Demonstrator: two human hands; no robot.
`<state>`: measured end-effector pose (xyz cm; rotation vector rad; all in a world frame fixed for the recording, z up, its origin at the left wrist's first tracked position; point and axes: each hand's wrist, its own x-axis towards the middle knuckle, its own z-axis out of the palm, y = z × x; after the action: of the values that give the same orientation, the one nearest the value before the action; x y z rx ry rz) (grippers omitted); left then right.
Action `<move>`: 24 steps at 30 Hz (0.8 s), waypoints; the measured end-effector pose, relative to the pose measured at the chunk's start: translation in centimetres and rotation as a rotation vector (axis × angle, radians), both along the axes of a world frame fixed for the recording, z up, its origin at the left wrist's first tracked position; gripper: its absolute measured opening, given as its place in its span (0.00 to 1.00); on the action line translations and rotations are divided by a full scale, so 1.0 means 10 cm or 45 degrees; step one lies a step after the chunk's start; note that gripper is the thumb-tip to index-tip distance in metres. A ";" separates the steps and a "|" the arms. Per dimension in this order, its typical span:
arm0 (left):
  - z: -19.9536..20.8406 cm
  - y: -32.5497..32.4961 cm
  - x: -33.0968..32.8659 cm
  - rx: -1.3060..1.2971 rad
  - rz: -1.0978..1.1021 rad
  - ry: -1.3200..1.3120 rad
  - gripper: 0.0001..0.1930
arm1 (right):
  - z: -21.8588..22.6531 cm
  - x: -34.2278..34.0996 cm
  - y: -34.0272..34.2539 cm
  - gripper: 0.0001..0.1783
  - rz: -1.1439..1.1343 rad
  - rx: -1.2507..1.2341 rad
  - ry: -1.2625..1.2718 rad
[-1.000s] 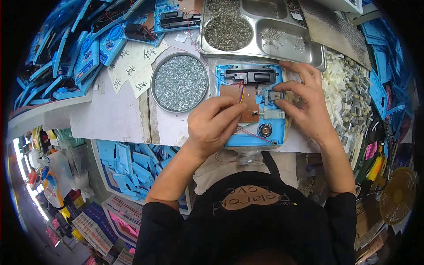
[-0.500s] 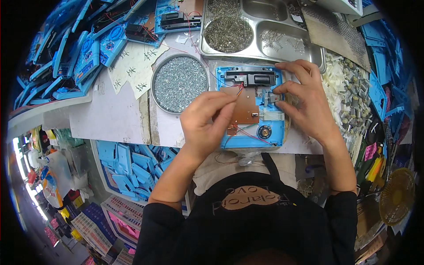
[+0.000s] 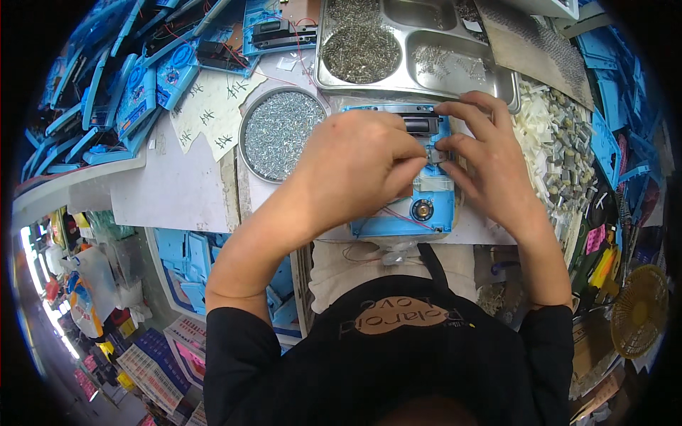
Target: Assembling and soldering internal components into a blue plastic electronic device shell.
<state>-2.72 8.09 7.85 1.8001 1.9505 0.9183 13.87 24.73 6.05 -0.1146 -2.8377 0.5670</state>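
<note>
A blue plastic casing (image 3: 387, 226) lies flat before me, its inside facing up. It holds a black block (image 3: 422, 126) at the far end, a small round speaker (image 3: 422, 209) at the near end and thin wires. My left hand (image 3: 359, 163) reaches across the casing with thumb and forefinger pinched; whatever sits between them is hidden. These fingertips meet the left side of a small grey part (image 3: 436, 155) in the casing. From the right, my right hand (image 3: 494, 156) steadies that part between thumb and fingers. My left hand covers most of the brown circuit board.
Left of the casing stands a round tray (image 3: 244, 145) of small silvery screws. A metal compartment tray (image 3: 398, 86) with small metal parts lies beyond. Grey and white pieces (image 3: 558, 153) are heaped at right. Blue casings (image 3: 135, 96) pile up at far left, beside marked paper (image 3: 213, 113).
My left hand has moved right and away from me, from over the circuit board's left side to the small grey part. My right hand stays at that part.
</note>
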 end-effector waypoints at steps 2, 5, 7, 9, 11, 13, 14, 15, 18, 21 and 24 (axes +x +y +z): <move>-0.05 0.02 0.05 -0.096 0.113 -0.280 0.04 | -0.01 0.00 -0.02 0.11 -0.015 0.015 0.019; -0.09 -0.06 0.08 -0.199 0.372 -0.664 0.06 | -0.01 0.00 -0.01 0.10 0.003 -0.001 0.037; -0.15 -0.18 0.06 -0.080 0.458 -0.602 0.07 | 0.01 -0.01 -0.04 0.09 -0.009 0.032 0.040; -0.27 -0.27 0.09 0.053 0.537 -0.576 0.07 | 0.04 -0.04 -0.07 0.09 -0.022 0.076 0.011; -0.33 -0.34 0.13 0.121 0.599 -0.583 0.07 | 0.06 -0.07 -0.11 0.08 -0.038 0.134 -0.049; -0.33 -0.40 0.17 0.126 0.648 -0.623 0.07 | 0.04 -0.08 -0.13 0.12 -0.067 0.180 -0.100; -0.32 -0.41 0.18 0.116 0.647 -0.591 0.07 | 0.02 -0.09 -0.15 0.13 -0.083 0.204 -0.125; -0.31 -0.41 0.20 0.110 0.647 -0.559 0.07 | 0.00 -0.08 -0.14 0.12 -0.074 0.167 -0.088; -0.34 -0.43 0.19 0.152 0.625 -0.532 0.06 | -0.02 -0.04 -0.08 0.10 -0.063 0.066 0.041; -0.36 -0.41 0.13 0.256 0.628 -0.514 0.06 | 0.10 -0.06 -0.11 0.13 -0.064 -0.033 0.214; -0.42 -0.36 0.07 0.364 0.571 -0.458 0.06 | 0.04 -0.27 -0.18 0.12 0.063 -0.109 0.282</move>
<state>-2.03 4.51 3.67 1.2138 2.0895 1.6101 11.17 22.97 6.49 0.0034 -2.6088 0.6681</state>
